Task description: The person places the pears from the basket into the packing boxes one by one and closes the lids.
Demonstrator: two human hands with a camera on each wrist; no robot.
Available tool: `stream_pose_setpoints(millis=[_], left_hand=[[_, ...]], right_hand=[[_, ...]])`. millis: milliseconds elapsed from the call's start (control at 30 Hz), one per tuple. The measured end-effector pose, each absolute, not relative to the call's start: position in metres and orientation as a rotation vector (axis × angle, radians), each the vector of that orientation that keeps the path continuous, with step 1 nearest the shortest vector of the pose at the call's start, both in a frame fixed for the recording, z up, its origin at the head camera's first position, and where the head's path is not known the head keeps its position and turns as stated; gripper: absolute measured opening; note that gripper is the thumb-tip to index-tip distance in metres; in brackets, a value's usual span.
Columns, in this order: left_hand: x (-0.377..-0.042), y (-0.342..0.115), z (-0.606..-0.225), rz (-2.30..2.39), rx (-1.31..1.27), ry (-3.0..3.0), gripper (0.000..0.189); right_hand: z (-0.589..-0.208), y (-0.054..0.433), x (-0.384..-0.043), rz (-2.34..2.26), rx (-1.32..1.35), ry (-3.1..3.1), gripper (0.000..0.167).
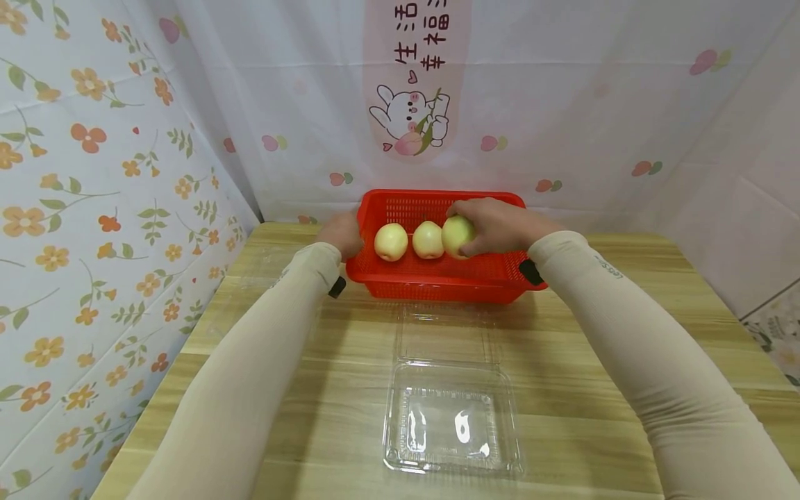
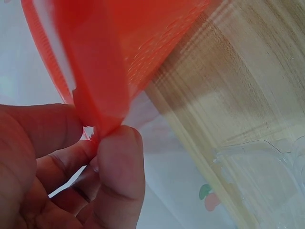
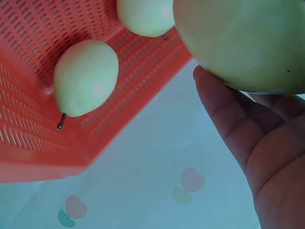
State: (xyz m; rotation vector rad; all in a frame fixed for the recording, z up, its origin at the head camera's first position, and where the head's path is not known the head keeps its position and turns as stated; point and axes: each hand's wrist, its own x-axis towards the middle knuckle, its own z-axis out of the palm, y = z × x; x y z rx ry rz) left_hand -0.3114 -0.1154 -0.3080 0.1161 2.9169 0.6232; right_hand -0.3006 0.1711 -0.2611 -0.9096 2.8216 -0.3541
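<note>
One pear (image 1: 458,237) is gripped by the right hand (image 1: 500,225), and its smoothness could make it slip onto the other pears (image 1: 391,242) lying toward the left hand (image 1: 342,235), which pinches the basket (image 1: 444,289).

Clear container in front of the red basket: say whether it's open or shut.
Open. The clear container has its lid laid back toward the red basket.

Glossy perforated plastic basket (image 1: 437,288), smooth pears (image 1: 391,242), shiny clear plastic container (image 1: 451,417) near, wood-grain table (image 1: 581,417), creased cloth backdrop (image 1: 562,90) far.
</note>
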Motion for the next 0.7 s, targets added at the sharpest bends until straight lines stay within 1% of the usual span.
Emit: stream_pose_setpoints(millis=[300, 500, 700], left_hand=[[-0.314, -0.116, -0.310, 0.642, 0.107, 2.905, 0.010], [-0.317, -0.118, -0.312, 0.631, 0.124, 2.908, 0.010], [-0.317, -0.119, -0.312, 0.668, 0.143, 2.895, 0.021]], right_hand=[[-0.261, 0.176, -0.296, -0.360, -0.905, 2.828, 0.057], [-0.261, 0.176, -0.292, -0.385, -0.937, 2.838, 0.055], [-0.260, 0.177, -0.287, -0.412, -0.964, 2.843, 0.055]])
